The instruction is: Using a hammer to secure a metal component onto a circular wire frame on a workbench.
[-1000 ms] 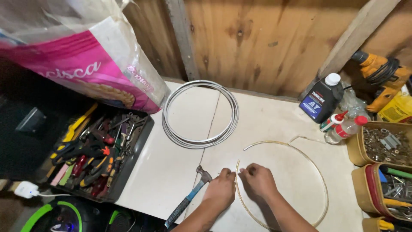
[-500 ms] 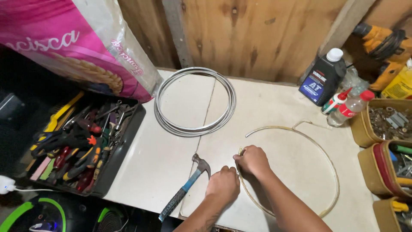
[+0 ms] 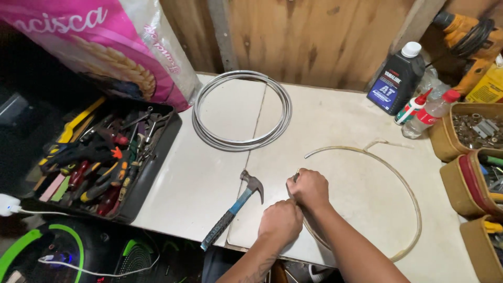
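Both my hands are closed on a thin cream-coloured cable loop (image 3: 403, 183) lying on the white tabletop (image 3: 209, 173). My right hand (image 3: 309, 188) grips the loop's near left end. Just below it my left hand (image 3: 280, 222) holds the same cable, the two fists touching. A claw hammer (image 3: 230, 215) with a blue and black handle lies just left of my hands. A coil of grey cable (image 3: 241, 112) rests farther back on the table.
A black tray of pliers and screwdrivers (image 3: 105, 157) sits at the left. A pink and white sack (image 3: 99, 47) stands behind it. A dark oil bottle (image 3: 395, 78), small bottles (image 3: 427, 115), a yellow power tool (image 3: 471, 36) and tan bins of hardware (image 3: 471, 136) crowd the right.
My hands shifted toward the loop's left end and closed together, the left now below the right. The camera view moved in closer.
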